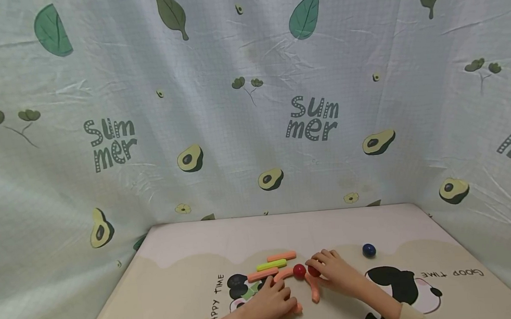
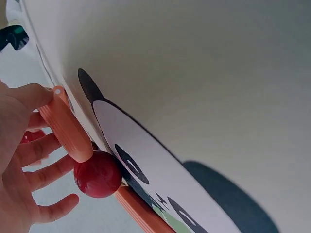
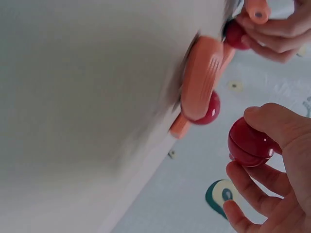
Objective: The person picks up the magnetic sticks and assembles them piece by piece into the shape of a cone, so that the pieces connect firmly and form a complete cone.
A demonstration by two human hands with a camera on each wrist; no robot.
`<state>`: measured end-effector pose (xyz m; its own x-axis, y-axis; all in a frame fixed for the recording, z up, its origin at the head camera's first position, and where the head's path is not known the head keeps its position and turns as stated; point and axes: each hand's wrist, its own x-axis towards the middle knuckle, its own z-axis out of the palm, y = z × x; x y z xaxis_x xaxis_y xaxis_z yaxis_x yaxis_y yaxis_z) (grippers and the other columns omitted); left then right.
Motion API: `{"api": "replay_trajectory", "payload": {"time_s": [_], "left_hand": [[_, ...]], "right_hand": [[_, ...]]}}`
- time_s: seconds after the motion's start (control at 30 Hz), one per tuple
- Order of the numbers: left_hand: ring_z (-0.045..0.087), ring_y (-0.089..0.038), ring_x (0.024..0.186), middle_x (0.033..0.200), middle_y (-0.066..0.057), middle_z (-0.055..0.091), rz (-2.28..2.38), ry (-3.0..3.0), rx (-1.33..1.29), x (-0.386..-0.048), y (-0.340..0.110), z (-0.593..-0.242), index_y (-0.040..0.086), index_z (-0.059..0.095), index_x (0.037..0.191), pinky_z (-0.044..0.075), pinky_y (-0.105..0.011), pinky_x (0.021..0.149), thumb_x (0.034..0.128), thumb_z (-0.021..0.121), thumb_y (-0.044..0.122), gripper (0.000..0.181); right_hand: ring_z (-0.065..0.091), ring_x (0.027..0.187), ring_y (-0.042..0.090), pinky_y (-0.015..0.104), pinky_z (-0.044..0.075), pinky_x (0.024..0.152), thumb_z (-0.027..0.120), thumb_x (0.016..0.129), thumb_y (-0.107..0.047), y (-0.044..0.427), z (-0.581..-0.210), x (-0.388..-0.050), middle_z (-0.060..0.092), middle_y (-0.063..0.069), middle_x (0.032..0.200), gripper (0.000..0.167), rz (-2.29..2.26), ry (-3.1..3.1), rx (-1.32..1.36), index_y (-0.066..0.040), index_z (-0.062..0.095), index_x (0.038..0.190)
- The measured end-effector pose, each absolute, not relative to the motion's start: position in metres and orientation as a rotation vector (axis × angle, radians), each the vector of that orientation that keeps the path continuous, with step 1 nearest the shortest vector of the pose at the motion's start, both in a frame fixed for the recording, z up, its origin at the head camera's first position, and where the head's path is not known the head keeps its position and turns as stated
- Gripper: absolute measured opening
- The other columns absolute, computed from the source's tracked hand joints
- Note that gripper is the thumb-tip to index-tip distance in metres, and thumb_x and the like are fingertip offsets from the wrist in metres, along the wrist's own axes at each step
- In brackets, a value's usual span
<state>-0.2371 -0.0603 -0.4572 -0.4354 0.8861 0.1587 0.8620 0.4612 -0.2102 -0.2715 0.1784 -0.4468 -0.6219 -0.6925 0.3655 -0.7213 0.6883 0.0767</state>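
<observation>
My left hand (image 1: 267, 304) pinches a straight orange stick (image 2: 68, 128) between thumb and fingers. In the left wrist view its lower end meets a red ball (image 2: 98, 174), with another orange stick (image 2: 141, 209) beyond; the hand hides this ball in the head view. My right hand (image 1: 337, 276) holds a second red ball (image 3: 250, 143) with thumb and fingertips. Just left of that hand sits one more red ball (image 1: 299, 271), touched by two curved orange sticks (image 1: 314, 291), one reaching left and one toward the front.
Behind the left hand lie a straight orange stick (image 1: 262, 274), a yellow-green stick (image 1: 271, 264) and another orange stick (image 1: 282, 256). A dark blue ball (image 1: 369, 250) rests farther right. The table (image 1: 177, 240) has printed dogs; a patterned curtain (image 1: 227, 122) hangs behind it.
</observation>
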Motion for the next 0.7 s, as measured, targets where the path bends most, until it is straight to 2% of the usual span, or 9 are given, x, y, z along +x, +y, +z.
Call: {"api": "replay_trajectory", "payload": {"time_s": [0.17,0.33,0.47,0.7], "left_hand": [[0.046,-0.005,0.082,0.084,0.009,0.058,0.126,-2.482,-1.497,-0.238,-0.061,-0.458,0.027,0.059,0.101,0.041,-0.048,0.089,0.0953,0.035,0.034,0.026],[0.048,-0.005,0.080,0.077,0.011,0.056,0.166,-2.325,-1.484,-0.238,-0.062,-0.460,0.025,0.058,0.092,0.042,-0.049,0.087,0.0936,0.042,0.032,0.017],[0.046,-0.006,0.081,0.076,0.011,0.054,0.176,-2.260,-1.465,-0.238,-0.063,-0.462,0.024,0.056,0.087,0.041,-0.046,0.087,0.0924,0.045,0.031,0.014],[0.047,-0.012,0.093,0.075,0.010,0.052,0.180,-2.233,-1.435,-0.239,-0.063,-0.463,0.022,0.055,0.080,0.040,-0.040,0.082,0.0914,0.047,0.031,0.017]], "right_hand": [[0.048,0.090,0.013,0.034,0.039,0.079,0.069,0.075,-0.032,0.173,-0.446,-0.264,0.054,-0.005,0.096,0.038,0.113,-2.552,1.159,-0.017,0.057,0.108],[0.047,0.093,0.013,0.033,0.036,0.081,0.067,0.077,-0.033,0.167,-0.444,-0.257,0.054,-0.003,0.099,0.039,0.138,-2.681,1.153,-0.015,0.056,0.110],[0.047,0.093,0.012,0.032,0.036,0.081,0.066,0.076,-0.035,0.163,-0.443,-0.253,0.054,-0.003,0.099,0.039,0.112,-2.736,1.143,-0.014,0.057,0.107],[0.047,0.088,0.009,0.027,0.037,0.077,0.070,0.072,-0.036,0.158,-0.447,-0.248,0.053,-0.006,0.095,0.036,0.088,-2.556,1.256,-0.018,0.055,0.099]]}}
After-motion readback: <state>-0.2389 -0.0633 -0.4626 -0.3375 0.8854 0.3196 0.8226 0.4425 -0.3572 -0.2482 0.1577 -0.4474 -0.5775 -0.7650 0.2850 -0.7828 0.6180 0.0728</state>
